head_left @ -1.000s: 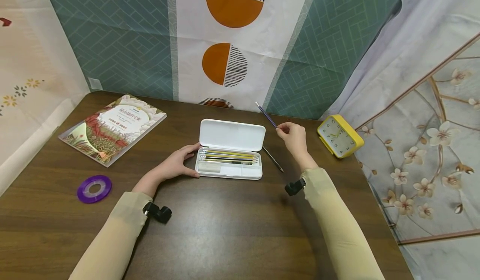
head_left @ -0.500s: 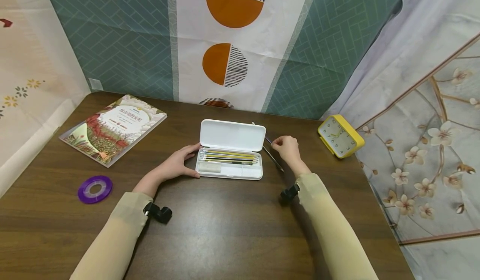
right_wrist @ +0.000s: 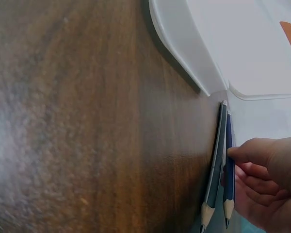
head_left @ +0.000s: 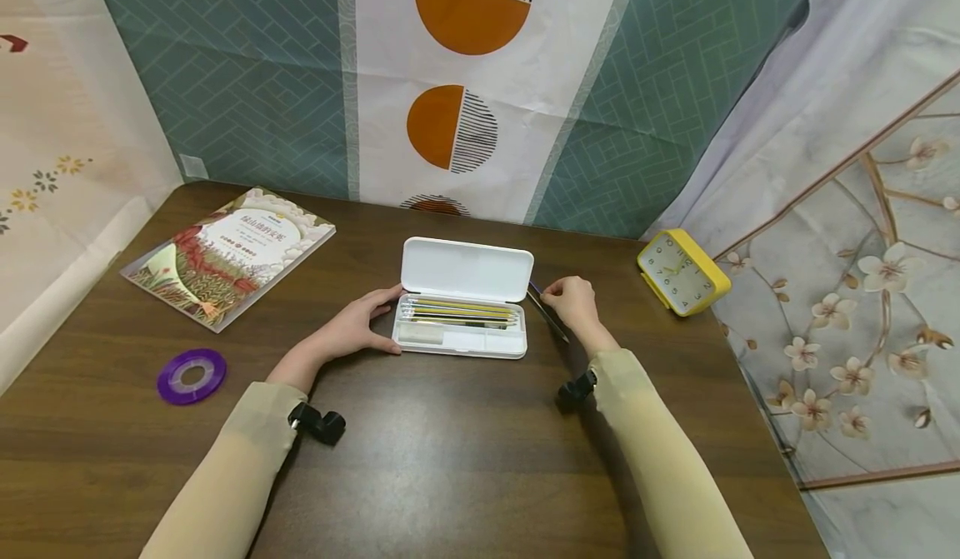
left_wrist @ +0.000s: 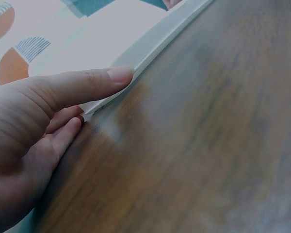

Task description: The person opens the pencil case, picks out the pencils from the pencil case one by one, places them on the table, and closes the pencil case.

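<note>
A white pencil case (head_left: 457, 352) lies with its lid raised, holding several pencils (head_left: 461, 309) and a pale eraser (head_left: 422, 333). My left hand (head_left: 351, 323) rests against the case's left end, its thumb (left_wrist: 94, 86) straight along the front edge. Right of the case, my right hand (head_left: 573, 302) pinches a blue pencil (right_wrist: 229, 179) between thumb and fingers, tip toward the wrist camera. Close alongside it lies a dark pencil (right_wrist: 214, 174) on the table. The lid partly hides the far end of the blue pencil in the head view.
A picture book (head_left: 228, 255) lies at the back left, with a purple ring-shaped roll (head_left: 191, 376) in front of it. A yellow alarm clock (head_left: 682, 273) stands at the back right. The wooden table (head_left: 450, 459) meets a patterned backdrop (head_left: 255, 84) at its rear.
My right hand has brought the blue pencil down and toward me, beside the dark pencil near the case's right end. The left hand stays at the case.
</note>
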{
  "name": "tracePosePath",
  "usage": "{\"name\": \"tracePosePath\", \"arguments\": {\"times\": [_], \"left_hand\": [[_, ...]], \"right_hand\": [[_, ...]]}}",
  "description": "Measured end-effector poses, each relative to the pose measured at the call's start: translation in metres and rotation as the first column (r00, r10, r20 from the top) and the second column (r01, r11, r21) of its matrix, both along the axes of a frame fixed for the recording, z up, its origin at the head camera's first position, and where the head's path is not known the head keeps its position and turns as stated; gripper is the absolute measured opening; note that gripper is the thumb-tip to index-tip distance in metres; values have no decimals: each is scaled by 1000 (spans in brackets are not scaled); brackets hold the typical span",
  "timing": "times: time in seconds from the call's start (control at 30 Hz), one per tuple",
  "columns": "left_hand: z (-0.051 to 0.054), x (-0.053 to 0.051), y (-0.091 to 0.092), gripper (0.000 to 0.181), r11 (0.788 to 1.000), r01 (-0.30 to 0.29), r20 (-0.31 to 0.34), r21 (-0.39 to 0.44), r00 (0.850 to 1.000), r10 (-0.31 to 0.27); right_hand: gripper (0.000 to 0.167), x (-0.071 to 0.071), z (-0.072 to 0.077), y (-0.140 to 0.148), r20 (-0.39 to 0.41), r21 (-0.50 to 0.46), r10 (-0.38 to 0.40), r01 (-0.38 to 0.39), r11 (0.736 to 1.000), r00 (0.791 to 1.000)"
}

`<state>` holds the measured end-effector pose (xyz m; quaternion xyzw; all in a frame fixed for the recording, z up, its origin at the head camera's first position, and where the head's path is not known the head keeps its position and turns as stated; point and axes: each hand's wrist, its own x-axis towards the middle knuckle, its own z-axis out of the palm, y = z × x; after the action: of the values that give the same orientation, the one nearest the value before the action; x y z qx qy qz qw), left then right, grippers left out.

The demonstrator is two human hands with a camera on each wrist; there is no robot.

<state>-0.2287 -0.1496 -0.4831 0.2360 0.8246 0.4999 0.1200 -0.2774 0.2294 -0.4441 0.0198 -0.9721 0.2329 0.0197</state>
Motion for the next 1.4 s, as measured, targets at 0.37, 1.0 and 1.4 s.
{"name": "tracePosePath", "arguments": {"times": [0.37,1.0,1.4], "left_hand": [[-3,-2,0,107,1000,-1,-12,17,1000,2],[-2,-1,0,107,1000,-2,-13,14,1000,2],[0,0,0,107,1000,1,-4,12,1000,-1]], "right_hand": [[15,1,0,0,18,16,-15,15,1000,1000],[18,0,4,0,65,28,-14,12,1000,998],[16,4,20,-3,-101,-49,-16,11,999,995]]}}
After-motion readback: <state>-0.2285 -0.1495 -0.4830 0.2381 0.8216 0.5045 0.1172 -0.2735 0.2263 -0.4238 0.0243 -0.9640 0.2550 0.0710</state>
